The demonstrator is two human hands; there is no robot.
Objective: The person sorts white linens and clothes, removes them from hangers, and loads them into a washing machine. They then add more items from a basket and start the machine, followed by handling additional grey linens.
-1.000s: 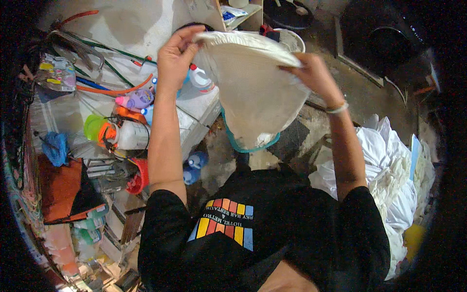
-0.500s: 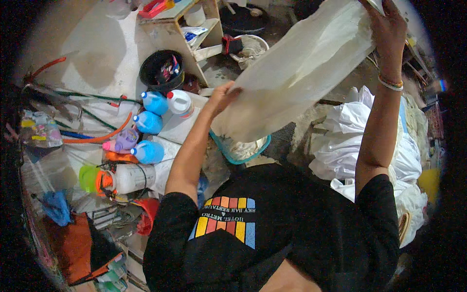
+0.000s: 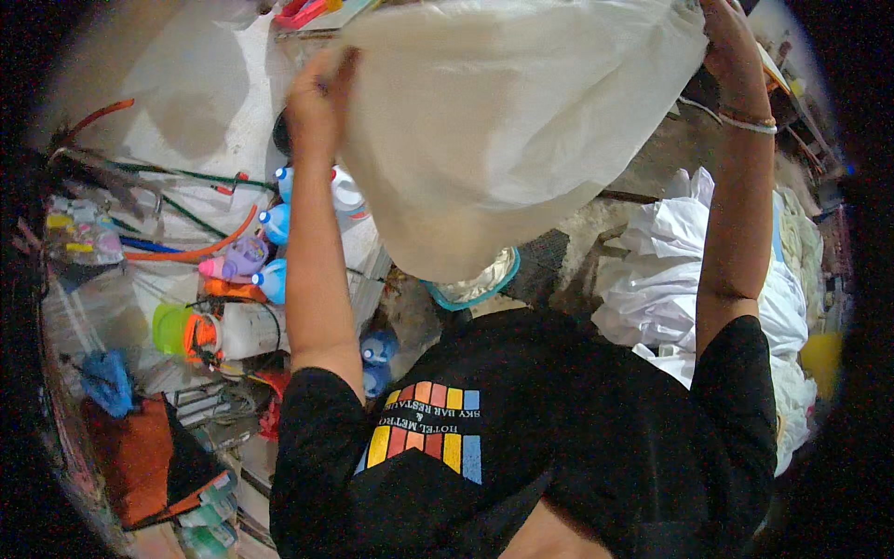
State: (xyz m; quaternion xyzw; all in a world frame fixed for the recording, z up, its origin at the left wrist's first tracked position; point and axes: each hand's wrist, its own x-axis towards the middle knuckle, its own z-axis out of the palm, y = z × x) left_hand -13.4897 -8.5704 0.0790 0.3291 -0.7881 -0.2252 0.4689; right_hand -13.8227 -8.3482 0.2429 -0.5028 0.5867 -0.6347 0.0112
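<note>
A large off-white cloth [image 3: 503,112] hangs spread between my raised hands, its lower edge sagging in a curve. My left hand [image 3: 318,104] grips its left edge with closed fingers. At the upper right my right hand [image 3: 731,42] holds the other side, its fingers partly cut off by the frame's edge. Below the cloth stands a teal basin [image 3: 473,291] with pale fabric [image 3: 494,270] in it, partly covered from view by the cloth. To the right lies a big heap of white cloth [image 3: 652,270], near my right forearm.
Left of my left arm stand several blue bottles [image 3: 276,224], a purple bottle [image 3: 246,256] and a white sprayer container [image 3: 250,331]. Orange and green hoses [image 3: 191,253] lie farther left. Blue bottles [image 3: 377,349] stand by my left elbow. An orange-brown panel [image 3: 135,456] is at lower left.
My left hand has moved up and to the left, stretching the cloth wider. The cloth now hides the shelf, the black bucket and the white bowl behind it. My right hand has shifted slightly.
</note>
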